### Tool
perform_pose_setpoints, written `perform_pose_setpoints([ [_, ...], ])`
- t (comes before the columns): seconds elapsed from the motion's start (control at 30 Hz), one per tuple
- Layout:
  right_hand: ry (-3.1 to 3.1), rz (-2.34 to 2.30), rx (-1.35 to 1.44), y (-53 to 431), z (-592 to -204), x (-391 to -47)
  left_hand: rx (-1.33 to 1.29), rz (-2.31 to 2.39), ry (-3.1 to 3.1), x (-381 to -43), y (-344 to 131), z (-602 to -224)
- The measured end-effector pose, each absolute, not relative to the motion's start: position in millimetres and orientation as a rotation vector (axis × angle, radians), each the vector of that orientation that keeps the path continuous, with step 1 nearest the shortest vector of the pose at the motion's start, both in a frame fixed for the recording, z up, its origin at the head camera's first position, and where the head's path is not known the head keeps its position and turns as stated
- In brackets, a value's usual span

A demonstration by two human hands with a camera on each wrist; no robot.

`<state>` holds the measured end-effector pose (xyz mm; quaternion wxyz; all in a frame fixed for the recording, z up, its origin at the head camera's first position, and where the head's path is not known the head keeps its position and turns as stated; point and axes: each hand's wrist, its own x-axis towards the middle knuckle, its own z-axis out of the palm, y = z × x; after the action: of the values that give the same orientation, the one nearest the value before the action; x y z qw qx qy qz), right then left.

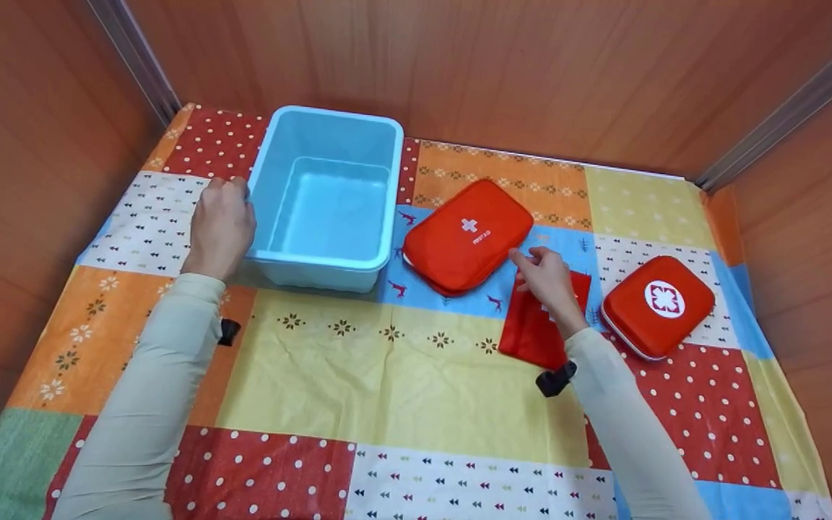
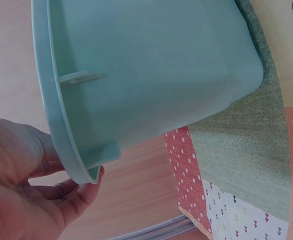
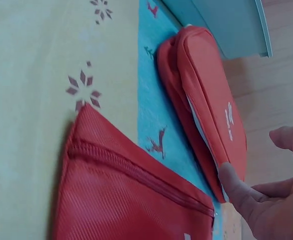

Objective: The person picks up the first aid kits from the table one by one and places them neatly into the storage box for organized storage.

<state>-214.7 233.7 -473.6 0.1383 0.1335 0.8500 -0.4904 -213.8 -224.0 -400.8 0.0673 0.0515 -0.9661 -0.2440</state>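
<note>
My left hand (image 1: 222,224) grips the left rim of a light blue plastic tub (image 1: 318,276). In the left wrist view, the fingers (image 2: 81,200) curl under the tub's lip. A red first aid bag (image 1: 452,249) with a white cross lies right of the tub. At its right end is my right hand (image 1: 547,278), fingers spread and slightly bent; in the right wrist view one fingertip (image 3: 230,175) appears to touch the bag's edge. Beneath that hand lies a flat red zip pouch (image 1: 528,332), partly hidden by it.
On the right sits a red zip case (image 1: 636,307) with a round white emblem. A patchwork-patterned cloth (image 1: 401,383) covers the table. Wood-grain panels (image 1: 517,79) stand behind and at both sides, with metal strips at the corners.
</note>
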Motion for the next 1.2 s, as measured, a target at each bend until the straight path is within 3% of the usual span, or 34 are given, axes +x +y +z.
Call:
perform_pose_setpoints([
  [0.47, 2.339, -1.516, 0.612, 202, -492, -214, 0.165, -0.763, -2.911, -213, -224, -402],
  [1.2, 2.197, -1.649, 0.716, 184, -509, -215, 0.168, -0.752, -2.875, -212, -222, -403],
])
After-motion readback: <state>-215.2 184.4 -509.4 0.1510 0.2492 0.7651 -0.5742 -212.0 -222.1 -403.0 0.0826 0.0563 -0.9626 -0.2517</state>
